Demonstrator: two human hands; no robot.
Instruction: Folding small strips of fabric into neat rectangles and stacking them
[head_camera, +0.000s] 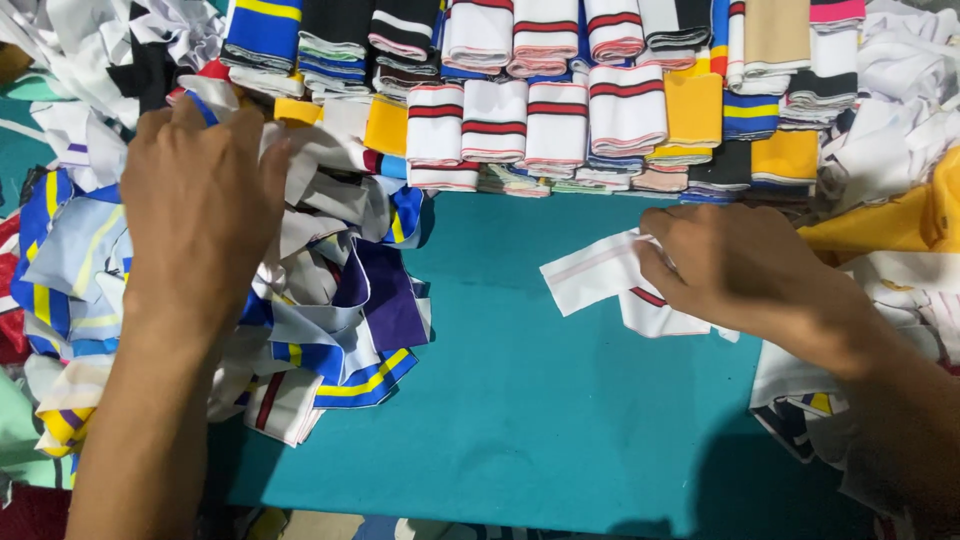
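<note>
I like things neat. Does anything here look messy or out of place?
Yes. The loose pile of cloth pieces under the left hand is jumbled and crumpled, unlike the tidy folded stacks behind. The right hand holds a white strip lying alone on the teal table.

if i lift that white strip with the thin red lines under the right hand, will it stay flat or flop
The white strip will likely flop: it is thin knit cloth, already folded under the right hand. It looks light for its size, like the folded pieces stacked behind. On the teal table it would probably drag and bunch rather than slide cleanly.
</note>
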